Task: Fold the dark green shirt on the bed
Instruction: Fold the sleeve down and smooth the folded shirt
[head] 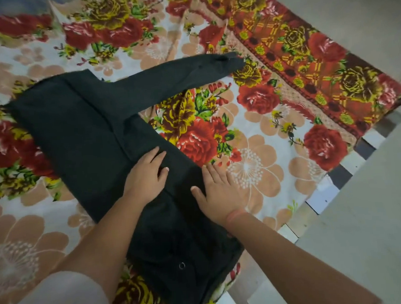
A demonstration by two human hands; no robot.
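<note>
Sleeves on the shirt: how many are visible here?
1. The sleeve stretches from the shirt toward the upper right across the bedsheet; a second may be folded under, hidden.

1. Shirt [82, 125]: plain dark green, reads near-black.
2. Bedsheet [254, 172]: white ground, red roses, yellow-brown roses, peach flowers, green leaves.
3. Border band [306, 60]: orange-red, yellow geometric motifs, dark dots.
4. Wristband [236, 216]: orange-pink.
5. Sleeve [56, 299]: off-white.

Setting: home bedroom. Evidence: bed [289, 234] spread with a floral bedsheet [253, 167] of red roses and peach blossoms; red patterned border [306, 65] along one side; black-and-white checked edge [342, 174] showing below the sheet; plain grey floor [362, 248] alongside.
</note>
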